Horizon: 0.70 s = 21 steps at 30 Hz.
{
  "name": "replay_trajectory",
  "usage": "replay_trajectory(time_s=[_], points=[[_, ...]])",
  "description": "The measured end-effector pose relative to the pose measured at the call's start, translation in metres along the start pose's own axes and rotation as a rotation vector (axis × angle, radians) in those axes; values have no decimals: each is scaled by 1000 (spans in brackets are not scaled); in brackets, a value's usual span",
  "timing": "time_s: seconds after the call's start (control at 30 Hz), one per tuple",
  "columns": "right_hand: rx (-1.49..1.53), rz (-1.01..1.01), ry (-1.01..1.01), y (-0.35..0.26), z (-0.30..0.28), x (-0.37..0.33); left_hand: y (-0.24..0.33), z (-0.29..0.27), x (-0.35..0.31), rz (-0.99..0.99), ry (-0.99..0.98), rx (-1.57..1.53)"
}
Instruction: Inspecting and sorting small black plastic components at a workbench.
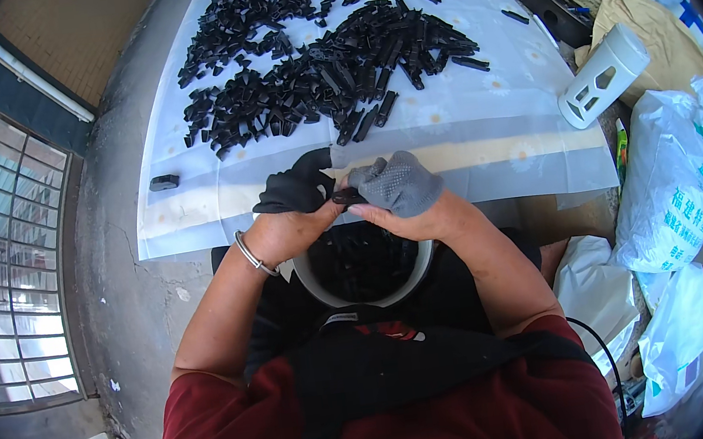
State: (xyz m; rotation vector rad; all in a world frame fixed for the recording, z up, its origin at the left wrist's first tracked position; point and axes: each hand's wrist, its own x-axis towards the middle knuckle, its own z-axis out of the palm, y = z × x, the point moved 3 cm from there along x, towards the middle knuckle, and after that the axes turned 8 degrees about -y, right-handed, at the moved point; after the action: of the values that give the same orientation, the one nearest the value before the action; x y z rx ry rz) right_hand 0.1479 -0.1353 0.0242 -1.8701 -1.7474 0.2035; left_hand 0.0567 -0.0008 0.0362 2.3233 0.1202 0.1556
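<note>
Step in hand looks like two-handed work on one small black piece [349,195]. It's above the table's near edge, just beyond the bucket [304,276]. Left hand [294,193], black glove, and right hand [405,187], grey dotted glove, both pinch it, thumbs bare. Next move seems to call for a firm grip and steady thumb pressure. Piece: dark, short, slightly glossy; finer shape hidden by fingers. Similar parts heap [383,49] far on the white table [539,170].
</note>
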Motion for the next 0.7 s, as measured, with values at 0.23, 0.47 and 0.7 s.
replay_trajectory(time_s=[0.23, 0.47, 0.7], points=[[10, 50, 261, -12, 6, -3, -5, 26, -19, -155, 39, -550], [-114, 75, 148, -7, -11, -7, -21, 18, -12, -230, 80, -603], [-262, -18, 189, -10, -3, -9, 0, 11, -7, -150, 44, -344]])
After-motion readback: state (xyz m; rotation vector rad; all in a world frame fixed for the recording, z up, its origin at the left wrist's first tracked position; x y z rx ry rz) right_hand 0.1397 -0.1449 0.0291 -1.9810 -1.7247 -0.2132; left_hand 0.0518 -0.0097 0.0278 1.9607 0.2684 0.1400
